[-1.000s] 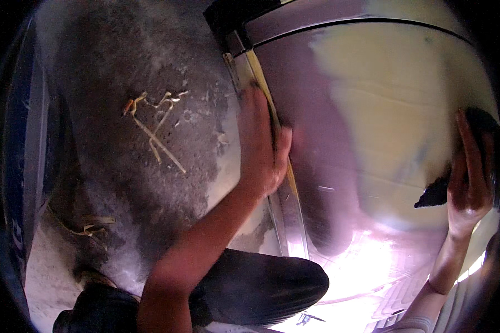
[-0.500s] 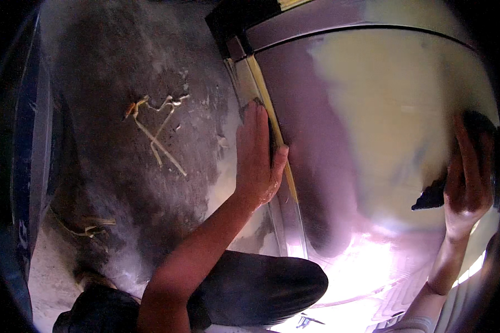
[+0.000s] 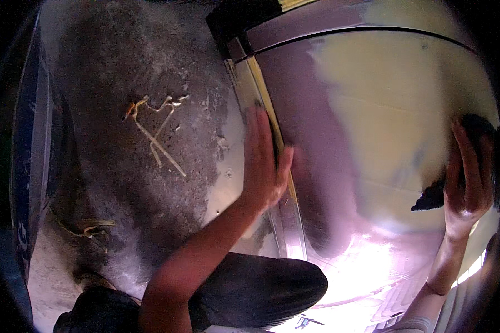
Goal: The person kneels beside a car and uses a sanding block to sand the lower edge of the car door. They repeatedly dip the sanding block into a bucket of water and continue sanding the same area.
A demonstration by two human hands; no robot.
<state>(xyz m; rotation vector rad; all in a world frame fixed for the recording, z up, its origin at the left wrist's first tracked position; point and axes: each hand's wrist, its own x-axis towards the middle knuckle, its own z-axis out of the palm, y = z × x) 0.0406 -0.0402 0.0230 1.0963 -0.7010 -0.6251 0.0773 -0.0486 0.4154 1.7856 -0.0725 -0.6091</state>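
My left hand lies along the edge of a vehicle body panel, fingers stretched upward and pressed together. Its thumb crosses a strip of yellowish masking tape that runs down this edge. At the fingertips shows a small dark spot that I cannot make out; the palm is hidden. Over at the far right, my right hand rests with spread fingers against the panel's pale, matte patch. A dark, sharp-edged shape shows beside its thumb side; I cannot tell whether it is a sheet or a shadow.
Crumpled strips of used tape lie on the stained concrete floor, with another scrap lower left. My bent dark-trousered knee is below the left hand. A blue-grey upright surface borders the left side.
My left hand has shifted slightly right and down along the panel edge. The right hand stays at nearly the same place, with a slight shift of its fingers.
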